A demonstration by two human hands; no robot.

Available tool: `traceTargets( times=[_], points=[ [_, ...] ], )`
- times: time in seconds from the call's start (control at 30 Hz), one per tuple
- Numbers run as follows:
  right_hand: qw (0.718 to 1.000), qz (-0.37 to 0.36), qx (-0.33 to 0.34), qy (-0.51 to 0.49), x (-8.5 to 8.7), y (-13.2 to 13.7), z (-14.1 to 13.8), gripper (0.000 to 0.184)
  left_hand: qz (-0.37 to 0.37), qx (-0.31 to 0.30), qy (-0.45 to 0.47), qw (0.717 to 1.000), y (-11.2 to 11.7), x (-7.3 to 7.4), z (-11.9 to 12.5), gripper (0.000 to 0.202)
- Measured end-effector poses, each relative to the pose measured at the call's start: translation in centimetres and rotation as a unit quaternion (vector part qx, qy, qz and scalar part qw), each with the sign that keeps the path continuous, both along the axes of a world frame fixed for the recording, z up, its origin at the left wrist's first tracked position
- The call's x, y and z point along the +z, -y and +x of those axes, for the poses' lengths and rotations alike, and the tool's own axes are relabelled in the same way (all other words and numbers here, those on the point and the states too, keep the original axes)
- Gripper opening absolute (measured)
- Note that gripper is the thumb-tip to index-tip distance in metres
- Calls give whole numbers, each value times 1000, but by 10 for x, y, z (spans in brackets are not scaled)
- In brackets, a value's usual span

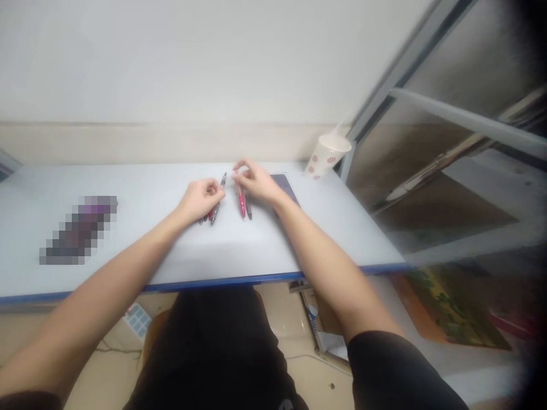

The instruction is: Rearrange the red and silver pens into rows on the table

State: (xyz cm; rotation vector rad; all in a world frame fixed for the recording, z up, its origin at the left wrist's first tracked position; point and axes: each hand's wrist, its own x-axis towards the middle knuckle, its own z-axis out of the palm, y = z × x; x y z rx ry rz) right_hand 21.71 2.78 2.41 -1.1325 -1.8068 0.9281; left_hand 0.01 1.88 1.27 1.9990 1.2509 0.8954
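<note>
On the pale desktop (pixel 123 228), my left hand (pixel 200 198) is closed, thumb and fingers pinched at a dark grey pen (pixel 216 212) that points toward me. The ends of a few more pens, one of them red, show under that hand. My right hand (pixel 256 181) is just to the right, its fingers curled at the upper end of a pink-red pen (pixel 242 204). A second dark pen (pixel 249 212) lies close beside the pink-red one, partly covered by my right hand. A narrow gap separates the two groups of pens.
Under my right wrist lies a dark flat pad (pixel 287 185). A paper cup (pixel 328 154) with red flower prints and a straw stands at the back right. A blurred-out object (pixel 81 230) lies on the left. A metal-framed shelf (pixel 453 114) borders the desk's right side.
</note>
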Motion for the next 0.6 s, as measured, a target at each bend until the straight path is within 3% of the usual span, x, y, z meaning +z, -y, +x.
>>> traceTargets(
  times=[0.2, 0.5, 0.6],
  points=[
    [1000, 8, -12, 18, -1, 1, -4, 16, -31, 2, 26, 999, 7, 9, 2, 18],
    [995, 22, -41, 90, -5, -3, -2, 16, -133, 1, 226, 965, -2, 15, 3, 16],
    [980, 66, -58, 179, -8, -4, 0, 17, -155, -3, 238, 959, -4, 16, 0, 38]
  ],
)
